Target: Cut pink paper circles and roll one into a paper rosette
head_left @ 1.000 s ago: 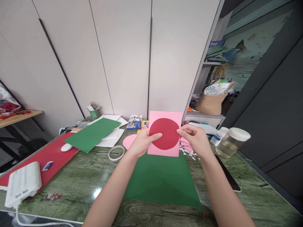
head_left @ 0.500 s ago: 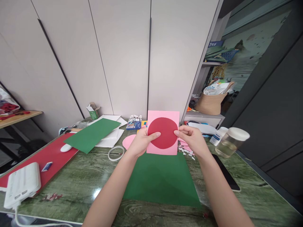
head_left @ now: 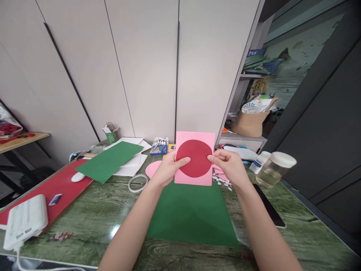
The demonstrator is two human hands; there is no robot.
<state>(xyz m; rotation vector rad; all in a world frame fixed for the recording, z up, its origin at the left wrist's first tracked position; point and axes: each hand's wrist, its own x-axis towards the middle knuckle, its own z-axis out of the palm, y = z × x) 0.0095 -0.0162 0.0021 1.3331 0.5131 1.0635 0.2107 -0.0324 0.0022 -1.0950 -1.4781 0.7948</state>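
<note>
I hold a pink card point(head_left: 194, 180) upright over the table, with a red paper circle point(head_left: 194, 158) on its face. My left hand point(head_left: 167, 170) grips the card's left edge, thumb pressed on the circle. My right hand point(head_left: 229, 165) pinches the right edge, fingertips at the circle's rim. Below the card a green paper sheet point(head_left: 193, 214) lies flat on the green marble table point(head_left: 304, 233).
A second green sheet point(head_left: 110, 160) lies over white paper at left, beside a red mat point(head_left: 56, 188), a white power bank point(head_left: 24, 221) and a tape ring point(head_left: 138, 183). A lidded glass jar point(head_left: 275, 170) and a dark phone point(head_left: 269, 210) sit right. Paint tubes point(head_left: 159, 146) stand at the back.
The card and both hands have shifted slightly left and up in view; the grip on the card is the same.
</note>
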